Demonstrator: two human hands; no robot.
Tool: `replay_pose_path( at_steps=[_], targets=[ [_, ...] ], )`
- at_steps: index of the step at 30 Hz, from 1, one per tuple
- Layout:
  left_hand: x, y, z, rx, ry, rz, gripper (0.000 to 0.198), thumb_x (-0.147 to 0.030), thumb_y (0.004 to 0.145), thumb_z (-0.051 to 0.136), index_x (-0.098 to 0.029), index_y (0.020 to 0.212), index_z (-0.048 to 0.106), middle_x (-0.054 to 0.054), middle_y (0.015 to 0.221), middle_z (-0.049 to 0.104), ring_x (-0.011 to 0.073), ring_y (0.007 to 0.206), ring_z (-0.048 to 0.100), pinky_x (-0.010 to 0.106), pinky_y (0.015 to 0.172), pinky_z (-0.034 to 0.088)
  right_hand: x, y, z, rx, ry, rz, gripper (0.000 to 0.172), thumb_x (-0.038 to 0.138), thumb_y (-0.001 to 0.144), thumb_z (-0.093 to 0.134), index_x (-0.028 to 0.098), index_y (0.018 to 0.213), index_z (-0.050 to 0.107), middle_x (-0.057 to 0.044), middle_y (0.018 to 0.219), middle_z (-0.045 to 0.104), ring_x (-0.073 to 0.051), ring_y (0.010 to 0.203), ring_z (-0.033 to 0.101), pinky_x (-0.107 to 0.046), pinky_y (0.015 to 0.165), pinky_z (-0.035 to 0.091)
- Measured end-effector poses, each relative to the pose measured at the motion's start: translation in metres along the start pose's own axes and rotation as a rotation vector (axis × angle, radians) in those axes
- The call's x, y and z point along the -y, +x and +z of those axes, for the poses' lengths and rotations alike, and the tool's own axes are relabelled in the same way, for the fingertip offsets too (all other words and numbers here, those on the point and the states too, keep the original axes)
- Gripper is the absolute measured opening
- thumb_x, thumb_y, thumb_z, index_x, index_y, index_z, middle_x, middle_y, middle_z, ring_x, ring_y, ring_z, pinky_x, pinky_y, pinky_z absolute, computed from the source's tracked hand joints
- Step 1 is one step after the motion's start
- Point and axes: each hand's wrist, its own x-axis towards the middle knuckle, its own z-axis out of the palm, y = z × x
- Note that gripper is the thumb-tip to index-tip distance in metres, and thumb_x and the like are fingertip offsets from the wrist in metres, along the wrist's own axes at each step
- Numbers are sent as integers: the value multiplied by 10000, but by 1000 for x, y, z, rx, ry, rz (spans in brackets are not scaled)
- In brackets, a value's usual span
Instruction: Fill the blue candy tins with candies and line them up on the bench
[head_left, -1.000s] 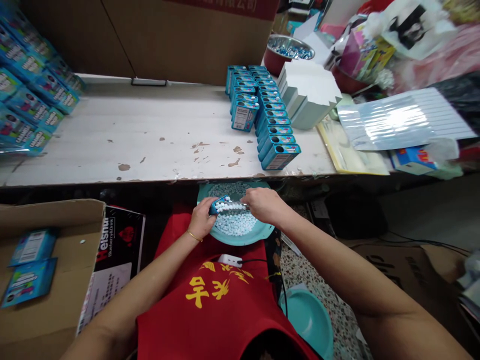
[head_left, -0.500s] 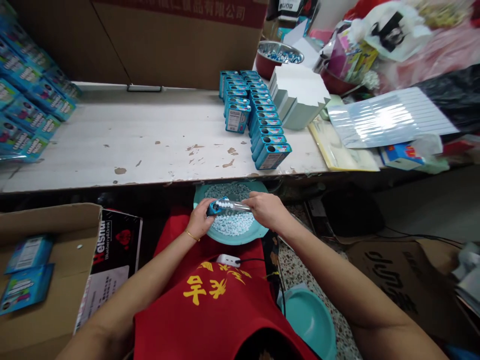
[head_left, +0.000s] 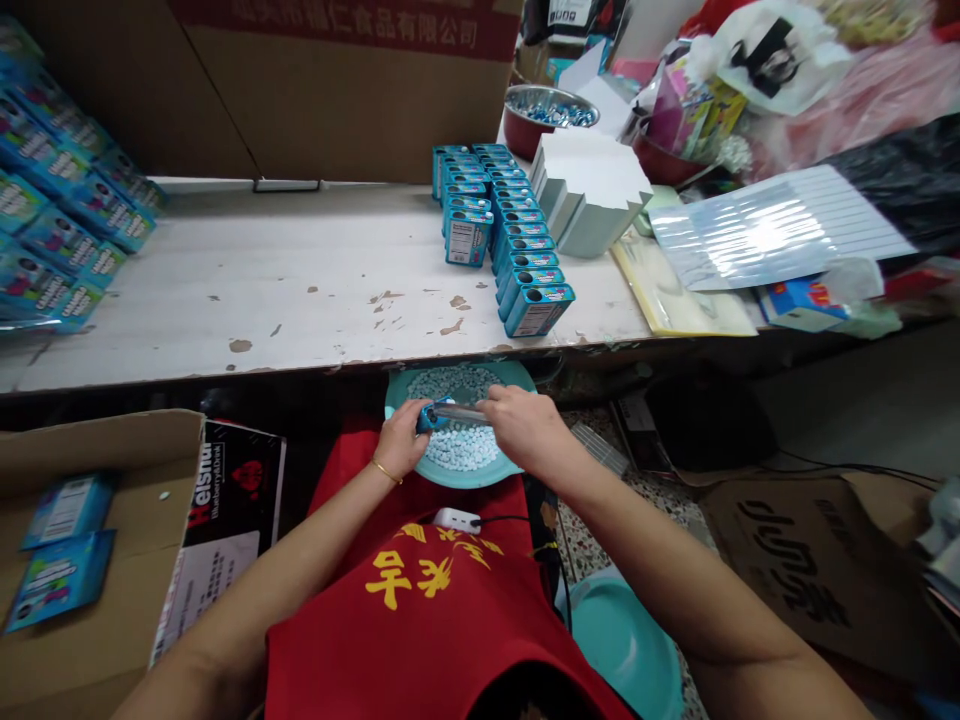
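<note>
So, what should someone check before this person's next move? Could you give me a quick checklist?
Left hand wrapped around the blue tin: ok.
Right hand holding the slim grey tool against the tin: ok.
White mints still heaped in the teal plate: ok.
Plate's contents staying inside its rim: ok.
Blue tin's fill level: cannot tell, hands and tool block it.
Front standing tin inside the table edge: ok.
</note>
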Motion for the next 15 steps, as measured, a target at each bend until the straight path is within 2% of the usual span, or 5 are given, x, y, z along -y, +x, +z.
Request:
replay_pose_path(
  at_steps=[4, 7, 9, 12, 15],
  targets=[
    [-16, 1, -18, 83, 256, -6, 483, -55, 636, 484, -212, 1092, 511, 77, 1087, 562, 253, 1015, 504, 405, 855, 393, -34, -6, 26, 34, 42, 168, 326, 191, 858, 310, 270, 1005, 591, -46, 943, 564, -150, 854, 540, -223, 605, 376],
    [-23, 1, -34, 130, 302, -47, 481, -43, 634, 464, -207, 1084, 512, 73, 1075, 561, 251, 1005, 504, 401, 849, 388, -51, -3, 58, 85, 79, 265, 333, 192, 854, 307, 247, 989, 607, -63, 943, 574, -170, 855, 556, -239, 629, 379],
    [-27, 3, -47, 109, 207, -48, 458, -52, 648, 470, -196, 1081, 505, 67, 1073, 556, 229, 1003, 505, 375, 866, 389, -55, 1, 79, 93, 130, 289, 333, 179, 846, 313, 233, 970, 617, -70, 948, 584, -183, 854, 565, -253, 646, 382],
    [-37, 15, -68, 37, -81, -18, 377, -144, 701, 531, -180, 1074, 496, 60, 1047, 559, 188, 969, 527, 328, 878, 399, -52, 9, 106, 90, 261, 308, 331, 161, 828, 335, 235, 984, 618, -65, 983, 598, -187, 880, 567, -259, 686, 384],
    [-46, 53, -82, -30, -292, 34, 391, -254, 707, 589, -174, 1078, 494, 64, 1054, 553, 183, 973, 531, 323, 893, 398, -43, 20, 127, 100, 417, 318, 330, 142, 799, 369, 239, 973, 631, -52, 989, 615, -176, 939, 551, -246, 745, 375]
  ],
)
